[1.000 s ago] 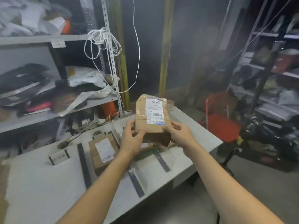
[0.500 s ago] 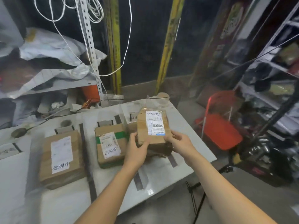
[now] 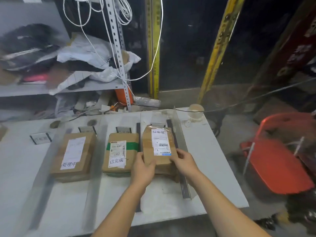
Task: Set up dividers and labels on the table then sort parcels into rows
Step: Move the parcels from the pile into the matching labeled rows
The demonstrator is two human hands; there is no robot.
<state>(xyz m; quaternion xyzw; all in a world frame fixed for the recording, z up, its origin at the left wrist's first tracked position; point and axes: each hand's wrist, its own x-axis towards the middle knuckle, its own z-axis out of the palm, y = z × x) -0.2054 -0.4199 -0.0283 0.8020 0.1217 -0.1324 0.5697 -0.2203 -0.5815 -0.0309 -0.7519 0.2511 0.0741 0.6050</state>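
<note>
A brown cardboard parcel (image 3: 158,146) with a white shipping label lies low over the rightmost row of the white table (image 3: 210,168). My left hand (image 3: 142,170) grips its near left corner and my right hand (image 3: 184,162) grips its near right edge. Another box seems to lie under it, mostly hidden. Two more parcels lie in rows to the left: one with green tape (image 3: 120,153) and one with a long white label (image 3: 74,155). Clear dividers on dark strips (image 3: 181,170) separate the rows. Small label stands (image 3: 123,130) sit at the far ends.
A metal shelf (image 3: 89,87) stuffed with bags stands behind the table, white cords (image 3: 119,17) hanging from its post. A tape roll (image 3: 195,111) sits on the far right corner. A red folding chair (image 3: 277,161) stands on the floor to the right.
The parcel in both hands has come down from chest height to the rightmost row. The camera has tilted down and left, so more of the table shows.
</note>
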